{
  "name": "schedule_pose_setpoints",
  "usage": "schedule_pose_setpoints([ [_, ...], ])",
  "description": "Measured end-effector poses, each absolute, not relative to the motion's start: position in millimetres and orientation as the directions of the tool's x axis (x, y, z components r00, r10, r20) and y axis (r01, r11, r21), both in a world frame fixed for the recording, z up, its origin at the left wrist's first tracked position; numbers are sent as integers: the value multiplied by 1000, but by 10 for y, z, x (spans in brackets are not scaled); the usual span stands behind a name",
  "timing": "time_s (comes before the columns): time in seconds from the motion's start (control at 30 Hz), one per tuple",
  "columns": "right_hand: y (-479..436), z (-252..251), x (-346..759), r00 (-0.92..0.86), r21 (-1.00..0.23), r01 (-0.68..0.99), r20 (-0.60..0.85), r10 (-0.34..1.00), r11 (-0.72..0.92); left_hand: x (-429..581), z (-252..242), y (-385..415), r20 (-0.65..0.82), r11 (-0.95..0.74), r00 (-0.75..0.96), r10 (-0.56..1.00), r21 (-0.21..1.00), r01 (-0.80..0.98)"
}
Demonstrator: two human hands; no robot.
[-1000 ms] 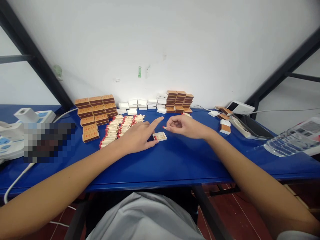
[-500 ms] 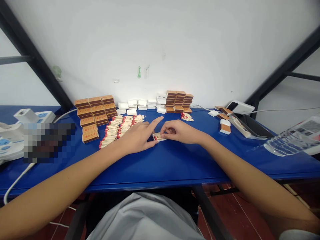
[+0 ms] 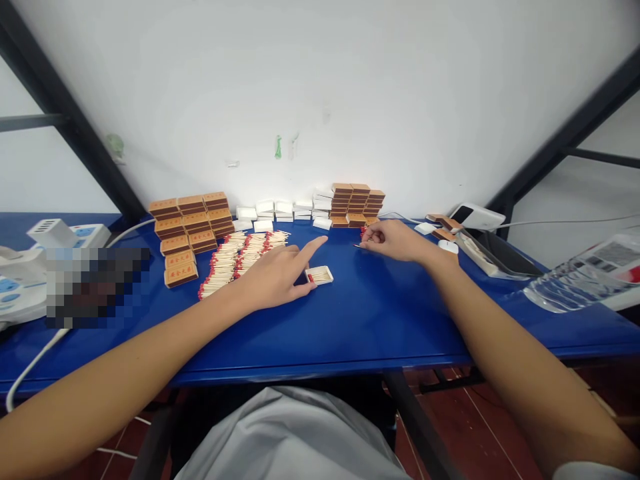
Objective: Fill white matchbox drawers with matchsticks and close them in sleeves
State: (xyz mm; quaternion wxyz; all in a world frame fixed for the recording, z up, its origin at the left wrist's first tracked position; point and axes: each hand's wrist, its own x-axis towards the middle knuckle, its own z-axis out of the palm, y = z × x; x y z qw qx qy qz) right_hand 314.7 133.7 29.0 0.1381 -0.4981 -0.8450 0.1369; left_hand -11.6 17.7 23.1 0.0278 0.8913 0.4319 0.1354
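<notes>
A small white matchbox tray (image 3: 325, 274) lies on the blue table with some red-headed matches in its left part. My left hand (image 3: 277, 275) steadies the tray's left end between its thumb and the fingers behind, its index finger stretched out above. To the right, my right hand (image 3: 393, 239) is closed in a pinch beside a small heap of matches (image 3: 363, 231), mostly hidden behind the fingers. A thin match (image 3: 357, 246) pokes out of the pinch to the left. Rows of loose matches (image 3: 230, 260) lie left of my left hand.
Filled-out stacks of brown matchboxes stand at the back left (image 3: 187, 227) and back centre (image 3: 350, 203). White trays (image 3: 275, 209) line the wall between them. At the right lie a white router-like device (image 3: 477, 217) and a plastic-wrapped bottle pack (image 3: 585, 277); power strips (image 3: 90, 235) sit left.
My right hand has left the tray and moved right to the small match heap. The tray's inside now shows. My left hand has stayed at the tray.
</notes>
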Motion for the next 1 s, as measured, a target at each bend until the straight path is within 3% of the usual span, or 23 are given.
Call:
schedule_pose_setpoints([
  [0.23,1393,236,3194,-462,-324,841,-14,887,433,-116,246,169,190,-616,588,786,164,771],
  [0.5,1388,392,3324,-367,-154,915,65,928,372,-120,231,178,208,-628,596,775,158,762],
  [1.0,1425,258,3265,-461,-266,844,82,884,465,-112,244,174,187,-606,578,794,171,777],
])
